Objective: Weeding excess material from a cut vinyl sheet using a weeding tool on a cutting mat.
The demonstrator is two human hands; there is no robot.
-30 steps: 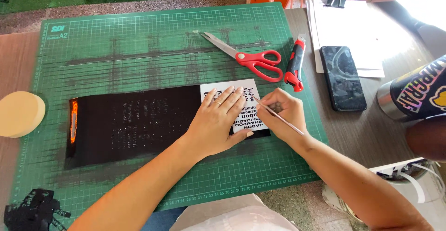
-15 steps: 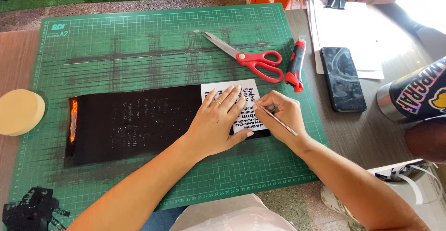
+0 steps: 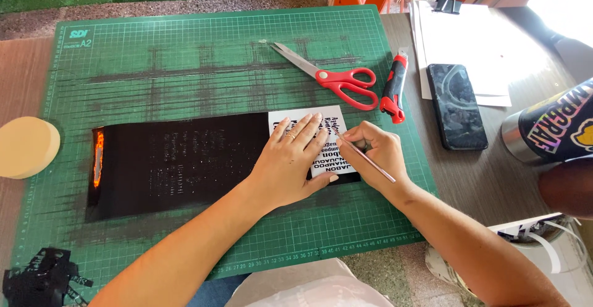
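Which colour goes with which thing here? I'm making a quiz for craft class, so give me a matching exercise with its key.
Things:
1. scissors
2. cutting mat
3. vinyl sheet
4. foam pad

Colours:
A. green
B. cream
C. red handles
D. black

Pairs: 1-C, 2-A, 3-D, 4-B

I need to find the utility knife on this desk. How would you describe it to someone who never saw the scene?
Start from the big green cutting mat. At its right edge, next to the red-handled scissors, lies the utility knife, pointing away from the person. It is a straight red and black bar with no finger loops, unlike the scissors, and narrower than the black phone on its right.
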